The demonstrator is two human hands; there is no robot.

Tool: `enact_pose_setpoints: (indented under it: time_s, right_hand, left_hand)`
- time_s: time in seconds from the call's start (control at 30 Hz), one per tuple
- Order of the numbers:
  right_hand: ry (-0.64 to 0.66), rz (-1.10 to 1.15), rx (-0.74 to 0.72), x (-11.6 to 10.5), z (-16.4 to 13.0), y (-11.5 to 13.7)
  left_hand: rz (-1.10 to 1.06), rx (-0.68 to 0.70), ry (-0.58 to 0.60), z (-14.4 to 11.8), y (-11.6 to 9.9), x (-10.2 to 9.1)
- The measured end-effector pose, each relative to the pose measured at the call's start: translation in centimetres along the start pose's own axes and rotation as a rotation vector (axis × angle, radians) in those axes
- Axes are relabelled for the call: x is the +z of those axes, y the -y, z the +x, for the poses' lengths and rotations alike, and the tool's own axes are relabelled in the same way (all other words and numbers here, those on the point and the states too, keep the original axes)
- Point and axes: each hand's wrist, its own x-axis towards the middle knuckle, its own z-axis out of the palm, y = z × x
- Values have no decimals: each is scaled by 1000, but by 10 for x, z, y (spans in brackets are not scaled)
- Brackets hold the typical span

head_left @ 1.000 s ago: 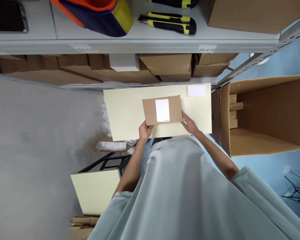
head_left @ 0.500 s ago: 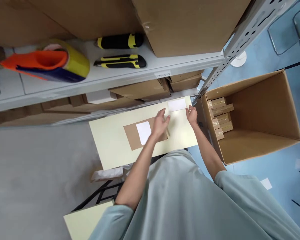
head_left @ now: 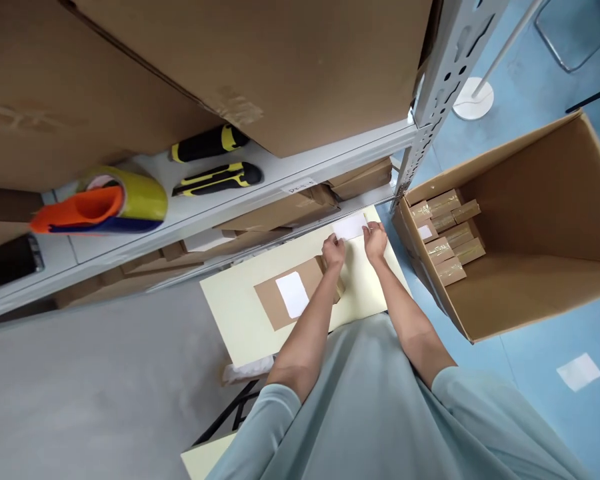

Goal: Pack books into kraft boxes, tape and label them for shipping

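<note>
- A small white paper label lies at the far right corner of a pale yellow tabletop.
- The left hand and right hand both pinch its near edge.
- A flat brown cardboard mailer with a white sticker lies just left, under the left forearm.
- An open cardboard carton holding taped packets stands to the right.

A flat parcel lies on the table, left of a paper slip at the far corner. An open carton stands right of the table, small boxes stacked inside. Behind the table, two knives lie on a shelf.
</note>
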Motion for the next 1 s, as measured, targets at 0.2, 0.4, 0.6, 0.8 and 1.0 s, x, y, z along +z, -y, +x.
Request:
enact_pose_setpoints:
  time_s: [0.2,0.4,0.6,0.8,1.0]
  right_hand:
    - [-34,-166,104,-8,-8,6]
    - [-54,-257,-14,-16,-11,7]
    - [-173,-235,-250,-13,-30,22]
    - [81,-351,-519,4,-51,52]
    - [355,-734,-381,24,-20,58]
  left_hand:
    - [81,-73,-169,3,-10,4]
    - [68,-169,-191,5,-15,7]
    - [-8,-136,-195,-2,-25,1]
    - [-244,-48,-221,13,-25,-43]
    - [-282,-110,-227,23,-6,-69]
